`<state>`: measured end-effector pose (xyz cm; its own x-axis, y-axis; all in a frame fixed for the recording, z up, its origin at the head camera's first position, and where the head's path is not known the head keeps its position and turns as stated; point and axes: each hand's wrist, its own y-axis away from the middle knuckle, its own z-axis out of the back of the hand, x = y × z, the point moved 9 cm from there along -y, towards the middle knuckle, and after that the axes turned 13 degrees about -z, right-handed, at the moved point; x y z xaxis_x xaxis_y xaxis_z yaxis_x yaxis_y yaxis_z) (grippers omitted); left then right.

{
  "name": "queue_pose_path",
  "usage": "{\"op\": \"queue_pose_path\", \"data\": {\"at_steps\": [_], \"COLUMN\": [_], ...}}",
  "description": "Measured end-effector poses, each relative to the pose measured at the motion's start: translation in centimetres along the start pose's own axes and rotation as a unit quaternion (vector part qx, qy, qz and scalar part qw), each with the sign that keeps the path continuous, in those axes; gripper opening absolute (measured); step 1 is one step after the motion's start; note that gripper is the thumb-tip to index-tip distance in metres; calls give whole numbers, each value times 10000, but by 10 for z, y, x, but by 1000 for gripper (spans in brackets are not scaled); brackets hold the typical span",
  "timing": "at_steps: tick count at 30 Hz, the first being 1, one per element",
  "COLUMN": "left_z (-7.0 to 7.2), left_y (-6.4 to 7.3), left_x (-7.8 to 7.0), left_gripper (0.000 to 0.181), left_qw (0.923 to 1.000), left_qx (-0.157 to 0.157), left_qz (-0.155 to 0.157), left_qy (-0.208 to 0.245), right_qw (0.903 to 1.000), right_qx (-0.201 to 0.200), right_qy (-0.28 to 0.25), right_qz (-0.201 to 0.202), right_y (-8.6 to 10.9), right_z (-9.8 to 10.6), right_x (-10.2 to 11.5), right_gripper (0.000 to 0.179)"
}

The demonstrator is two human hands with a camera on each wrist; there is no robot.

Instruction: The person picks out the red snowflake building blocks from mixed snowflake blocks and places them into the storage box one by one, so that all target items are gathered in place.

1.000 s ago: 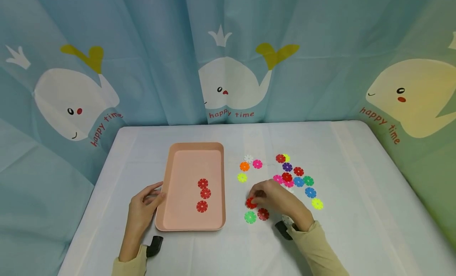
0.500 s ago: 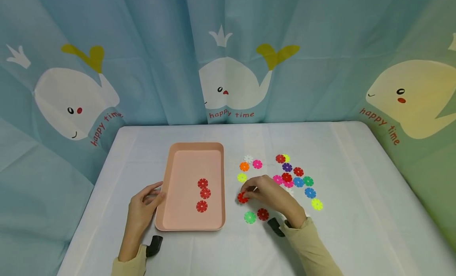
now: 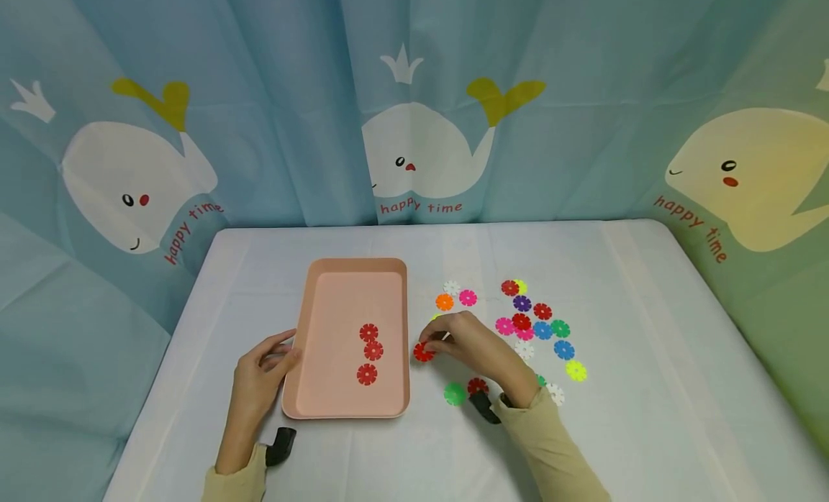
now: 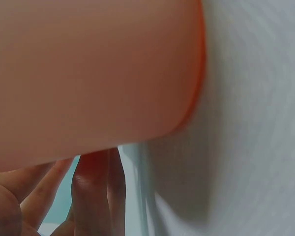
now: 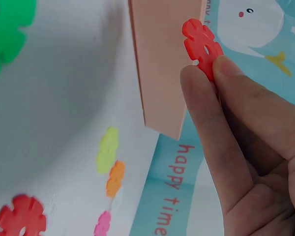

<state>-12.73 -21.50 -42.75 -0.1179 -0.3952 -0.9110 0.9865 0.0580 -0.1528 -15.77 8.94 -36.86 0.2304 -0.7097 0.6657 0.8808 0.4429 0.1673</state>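
Between thumb and forefinger, my right hand pinches a red notched interlocking disc, raised above the cloth just right of the pink tray. The right wrist view shows the disc tilted on edge at the fingertips. At the tray's left side, my left hand grips the rim, thumb over the top and fingers against the outer wall. Only those fingers and the tray's wall fill the left wrist view. Inside the tray lie three red discs in a column, the upper two touching.
Several loose discs in mixed colours, among them a blue disc and an orange disc, are spread right of the tray. A green disc lies near my right wrist. Behind the white table hangs a whale-print curtain.
My right hand has moved left and slightly away from me, carrying the red disc from among the loose discs to near the tray's right rim. My left hand and the tray stay put.
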Motion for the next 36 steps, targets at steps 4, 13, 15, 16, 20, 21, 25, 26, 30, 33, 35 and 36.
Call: {"op": "queue_pose_path", "data": {"at_steps": [4,13,15,16,20,21,25,26,30,33,35,36], "left_z": [0,0,0,0,0,0,0,1,1,1,1,1], "left_y": [0,0,0,0,0,0,0,0,0,1,1,1], "left_x": [-1,1,2,2,2,1,1,1,1,-1,-2,-2], "left_gripper": [40,42,42,42,42,42,41,42,42,42,41,40], "left_qw": [10000,10000,10000,9999,9999,10000,10000,10000,10000,10000,10000,10000], "left_qx": [-9,28,29,30,25,27,28,31,37,27,10,5], "left_qz": [-5,68,84,91,83,79,62,56,47,43,41,48], "left_qy": [42,-13,-34,-43,-55,-53,-29,-38,-27,-30,-36,-55], "right_qw": [10000,9999,9998,9998,9998,9998,9996,9996,9994,9995,9994,9993], "right_qx": [4,-28,-68,-89,-52,-31,35,40,68,102,120,138], "right_qy": [-47,15,86,110,85,65,57,72,109,150,186,221], "right_qz": [67,138,169,173,192,186,262,273,306,271,267,272], "right_y": [-4,-11,-12,-12,-15,-16,-21,-22,-25,-28,-31,-32], "right_z": [-2,-4,-4,-4,-6,-7,-12,-14,-20,-25,-29,-31], "right_x": [6,18,20,21,24,25,31,33,38,40,41,42], "right_gripper": [12,13,13,13,13,13,12,12,13,14,14,14]}}
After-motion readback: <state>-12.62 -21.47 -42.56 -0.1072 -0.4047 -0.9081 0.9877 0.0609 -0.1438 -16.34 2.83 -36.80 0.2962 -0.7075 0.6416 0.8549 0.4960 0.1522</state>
